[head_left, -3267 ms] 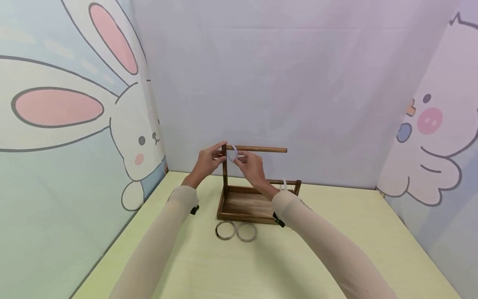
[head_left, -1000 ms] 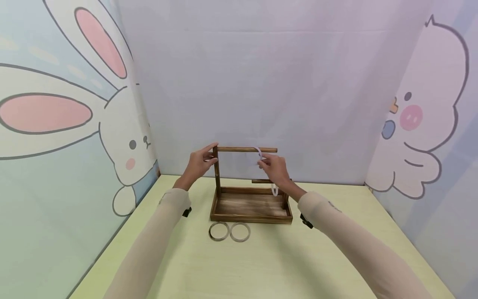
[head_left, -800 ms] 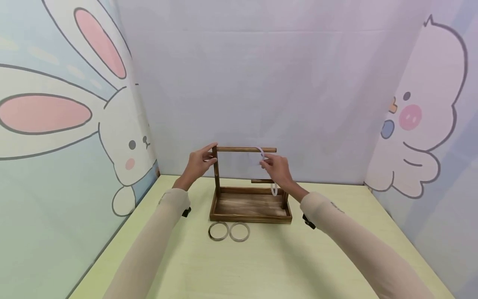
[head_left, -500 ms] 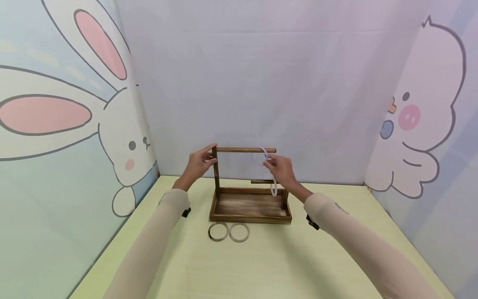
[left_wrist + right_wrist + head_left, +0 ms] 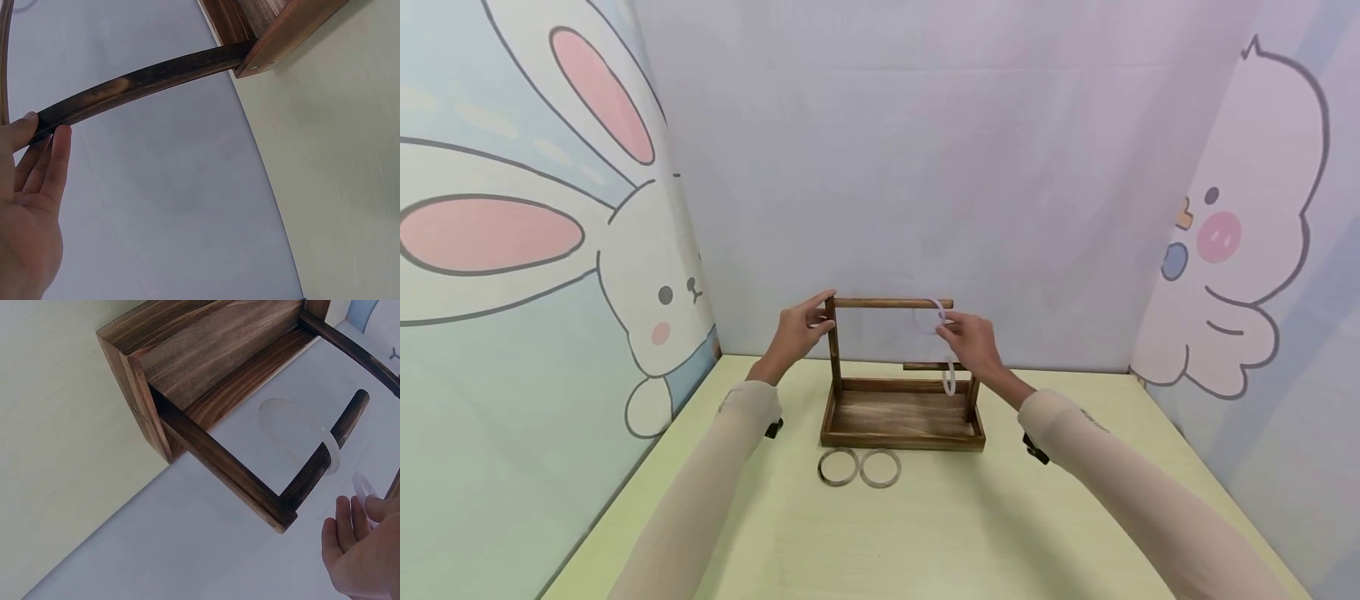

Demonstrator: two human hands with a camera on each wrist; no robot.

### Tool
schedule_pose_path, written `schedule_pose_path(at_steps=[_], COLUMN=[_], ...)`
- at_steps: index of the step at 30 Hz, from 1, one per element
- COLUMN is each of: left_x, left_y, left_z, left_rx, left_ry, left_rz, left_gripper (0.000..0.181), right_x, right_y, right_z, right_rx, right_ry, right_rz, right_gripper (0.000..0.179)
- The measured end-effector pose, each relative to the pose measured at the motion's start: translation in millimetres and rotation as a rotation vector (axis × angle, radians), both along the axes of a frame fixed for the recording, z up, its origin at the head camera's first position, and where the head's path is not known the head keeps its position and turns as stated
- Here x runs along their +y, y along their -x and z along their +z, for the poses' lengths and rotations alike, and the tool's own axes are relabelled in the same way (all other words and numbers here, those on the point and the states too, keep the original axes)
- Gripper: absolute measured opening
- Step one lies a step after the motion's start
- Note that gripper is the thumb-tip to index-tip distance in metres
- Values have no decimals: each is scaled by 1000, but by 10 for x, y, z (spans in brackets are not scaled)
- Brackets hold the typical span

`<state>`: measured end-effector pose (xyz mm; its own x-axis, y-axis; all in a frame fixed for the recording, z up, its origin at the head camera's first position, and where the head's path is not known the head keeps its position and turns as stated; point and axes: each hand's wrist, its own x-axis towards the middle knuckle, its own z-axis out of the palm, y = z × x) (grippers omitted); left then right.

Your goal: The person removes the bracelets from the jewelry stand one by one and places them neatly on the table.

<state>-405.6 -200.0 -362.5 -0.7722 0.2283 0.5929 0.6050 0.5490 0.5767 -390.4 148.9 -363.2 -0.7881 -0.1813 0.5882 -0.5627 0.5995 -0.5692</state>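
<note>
My left hand point(image 5: 793, 335) grips the top of the tall post point(image 5: 834, 354) of a dark wooden bangle stand, thumb on one side and fingers on the other. In the left wrist view, this post point(image 5: 144, 81) runs from the hand to the base. My right hand point(image 5: 973, 340) pinches a pale purple bangle point(image 5: 942, 313), which loops round the upper bar point(image 5: 880, 303) near its free right end. A whitish translucent bangle point(image 5: 951, 382) hangs on the shorter lower bar point(image 5: 919, 367); the right wrist view shows this bangle point(image 5: 334, 452) close by the right hand point(image 5: 365, 550).
Two greyish bangles, a left one point(image 5: 838, 484) and a right one point(image 5: 881, 485), lie side by side on the pale yellow table point(image 5: 850, 542) before the stand's tray point(image 5: 902, 443). A plain backdrop point(image 5: 910, 167) rises behind, with cartoon-printed panels at both sides.
My right hand has slid the purple bangle rightward along the upper bar, from beside the tall post to near the free end. My left hand keeps its grip on the post.
</note>
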Motion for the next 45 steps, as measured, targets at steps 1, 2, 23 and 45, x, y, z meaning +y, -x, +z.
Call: schedule_pose_path(at_steps=[1, 2, 23, 45], left_x=[1, 2, 47, -4], left_y=[3, 4, 23, 35], left_z=[-1, -2, -11, -32], left_rx=[-2, -3, -9, -3], left_ry=[-1, 0, 11, -14], left_rz=[0, 2, 1, -8], left_gripper=[63, 63, 63, 64], right_x=[13, 26, 277, 489], right_y=[2, 2, -16, -88], right_z=[1, 5, 3, -11], right_rx=[-1, -5, -55, -121], right_ry=[-2, -1, 13, 58], right_rz=[-3, -3, -63, -82], right_gripper=[30, 30, 33, 32])
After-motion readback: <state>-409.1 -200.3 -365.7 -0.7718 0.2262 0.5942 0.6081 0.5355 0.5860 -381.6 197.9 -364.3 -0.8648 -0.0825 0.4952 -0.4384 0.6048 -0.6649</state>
